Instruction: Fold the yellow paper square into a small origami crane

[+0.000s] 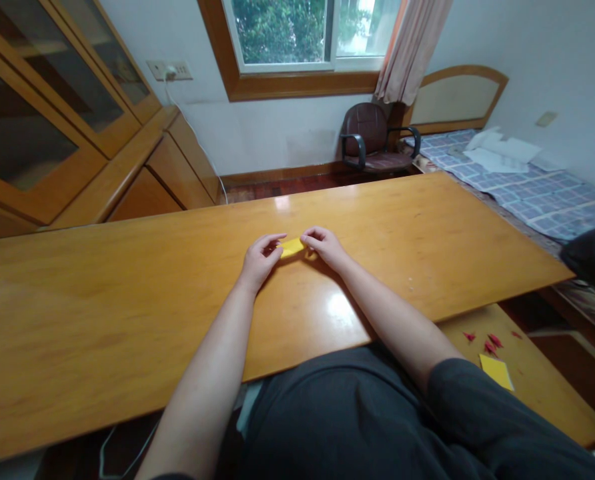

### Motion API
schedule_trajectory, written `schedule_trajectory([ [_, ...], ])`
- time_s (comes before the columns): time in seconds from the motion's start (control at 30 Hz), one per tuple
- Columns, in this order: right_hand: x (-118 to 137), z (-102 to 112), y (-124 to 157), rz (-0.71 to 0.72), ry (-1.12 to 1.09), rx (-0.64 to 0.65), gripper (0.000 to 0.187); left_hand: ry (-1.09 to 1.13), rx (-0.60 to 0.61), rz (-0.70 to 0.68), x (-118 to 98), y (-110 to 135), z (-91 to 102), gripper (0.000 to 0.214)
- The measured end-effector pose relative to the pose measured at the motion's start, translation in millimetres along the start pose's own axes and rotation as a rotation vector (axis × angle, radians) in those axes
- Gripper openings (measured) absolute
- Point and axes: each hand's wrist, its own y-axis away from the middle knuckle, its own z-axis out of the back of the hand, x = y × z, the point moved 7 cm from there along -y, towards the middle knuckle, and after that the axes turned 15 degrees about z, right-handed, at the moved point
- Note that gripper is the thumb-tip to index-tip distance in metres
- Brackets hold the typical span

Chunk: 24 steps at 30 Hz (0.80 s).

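1. The person's left hand (261,259) reaches forward over a wooden counter (127,293), its forearm slanting in from the lower left. The fingers are loosely curled; the thumb touches the left end of a small yellow paper (292,248), while the index finger stands apart from the thumb. Whether the other fingers grip it, I cannot tell.

2. The right hand (326,248) comes in from the lower right, wrist fairly straight, knuckles up. Its thumb and fingers are pinched closed on the paper's right end.

3. At the far left, a wooden cabinet (95,143) has glass doors; what stands behind the dark panes is too dim to make out.

4. To the person's right, beside and below the counter, a low wooden surface (542,400) carries several small red folded pieces (495,341) and, nearer the person, a yellow square (496,372).

5. The yellow paper is a narrow strip between the two hands, in front of the person. Its long axis runs from side to side, the right end angled slightly away toward the window (280,33).
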Motion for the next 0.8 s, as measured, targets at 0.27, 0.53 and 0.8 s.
schedule_trajectory([
  [0.27, -2, 1, 0, 0.01, -0.006, -0.002, 0.029, 0.048, -0.066, 0.063, 5, -2, 3.7, 0.031],
  [0.53, -1, 0, 1, 0.018, -0.008, 0.001, 0.029, 0.092, -0.094, 0.082, 12, -6, 7.1, 0.03],
  [0.8, -2, 0, 1, 0.013, 0.021, 0.001, 0.03, 0.102, -0.106, 0.082, 12, -6, 8.8, 0.026],
])
